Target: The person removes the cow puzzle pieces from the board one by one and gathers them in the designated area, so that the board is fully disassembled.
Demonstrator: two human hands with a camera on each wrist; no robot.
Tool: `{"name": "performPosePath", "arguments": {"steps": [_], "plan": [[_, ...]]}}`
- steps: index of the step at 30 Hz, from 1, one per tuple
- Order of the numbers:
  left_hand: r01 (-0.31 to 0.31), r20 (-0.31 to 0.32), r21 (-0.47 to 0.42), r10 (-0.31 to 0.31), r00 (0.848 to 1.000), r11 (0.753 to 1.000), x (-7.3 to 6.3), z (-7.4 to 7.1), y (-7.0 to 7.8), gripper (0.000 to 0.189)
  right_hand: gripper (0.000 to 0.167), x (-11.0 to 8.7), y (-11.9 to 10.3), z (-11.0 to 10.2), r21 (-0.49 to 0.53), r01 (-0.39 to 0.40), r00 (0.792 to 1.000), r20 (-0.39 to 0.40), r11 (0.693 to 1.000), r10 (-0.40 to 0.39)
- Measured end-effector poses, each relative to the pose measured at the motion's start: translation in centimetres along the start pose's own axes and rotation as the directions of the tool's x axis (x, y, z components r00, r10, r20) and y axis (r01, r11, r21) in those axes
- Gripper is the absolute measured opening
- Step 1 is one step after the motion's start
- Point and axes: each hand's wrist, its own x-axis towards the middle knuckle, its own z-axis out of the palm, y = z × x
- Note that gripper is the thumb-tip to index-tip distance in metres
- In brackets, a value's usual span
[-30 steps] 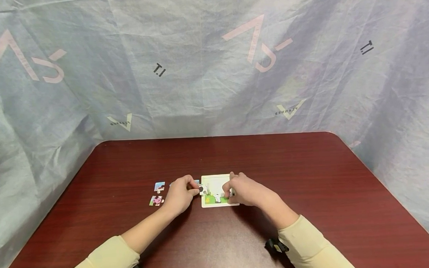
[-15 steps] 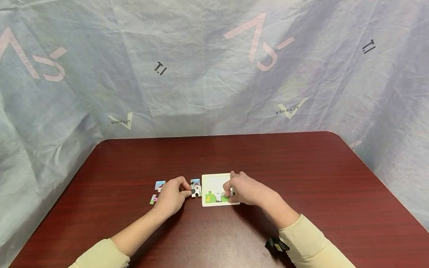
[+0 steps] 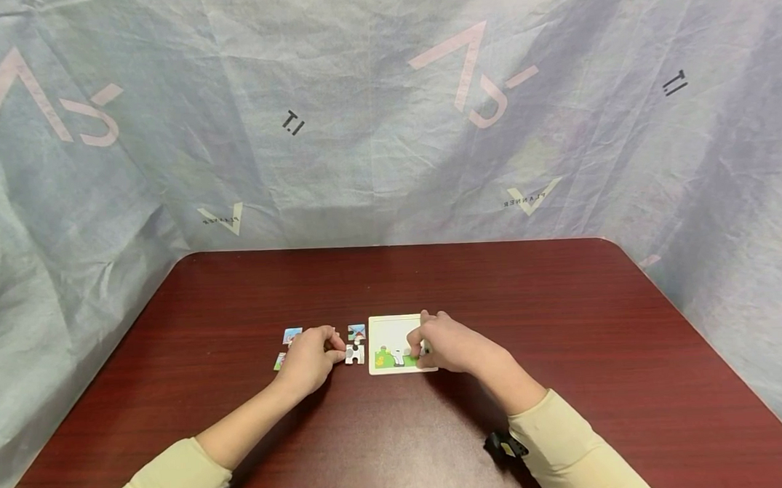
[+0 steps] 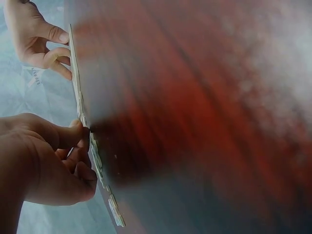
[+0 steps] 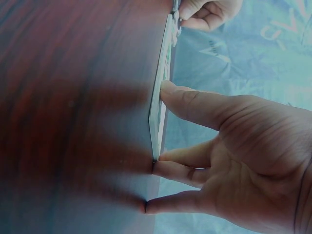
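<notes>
In the head view my left hand (image 3: pixel 309 360) pinches the left edge of a black-and-white jigsaw piece (image 3: pixel 354 355) between thumb and forefinger, low over the table. A blue-topped jigsaw piece (image 3: pixel 357 332) lies just behind it. To the right is a cream-framed puzzle tray (image 3: pixel 371 347); its lower part is filled with a green picture strip showing white legs and a yellow figure. My right hand (image 3: pixel 457 347) holds the tray by its right side. In the right wrist view the thumb (image 5: pixel 190 100) rests on the tray, with other fingertips at its corner and on the table.
Another blue jigsaw piece (image 3: pixel 293 335) and a greenish one (image 3: pixel 279 361) lie left of my left hand, the latter partly covered. They sit on a dark red wooden table (image 3: pixel 392 280). A grey printed cloth (image 3: pixel 374 164) hangs behind it.
My left hand has moved left, away from the tray, bringing the black-and-white piece off the tray's left edge, then slightly nearer me. The right hand keeps its place on the tray.
</notes>
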Motion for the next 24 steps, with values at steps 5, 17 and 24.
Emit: {"name": "performPosePath", "arguments": {"steps": [5, 17, 24], "plan": [[-0.017, 0.009, 0.015, 0.017, 1.0, 1.0, -0.11, -0.01, 0.1, 0.014, 0.024, 0.01, 0.1, 0.02, -0.004, 0.015, 1.0, -0.009, 1.0, -0.015], [-0.068, 0.018, 0.061, 0.067, 0.998, 0.996, -0.33, -0.23, 0.07, 0.018, 0.024, 0.0, -0.03, -0.01, -0.001, 0.019, 1.0, -0.01, 1.0, -0.019], [-0.099, 0.001, 0.035, 0.099, 0.995, 0.994, 0.0, 0.2, 0.64, 0.018, 0.025, -0.05, -0.01, -0.01, 0.001, 0.02, 1.0, -0.009, 1.0, -0.02]]}}
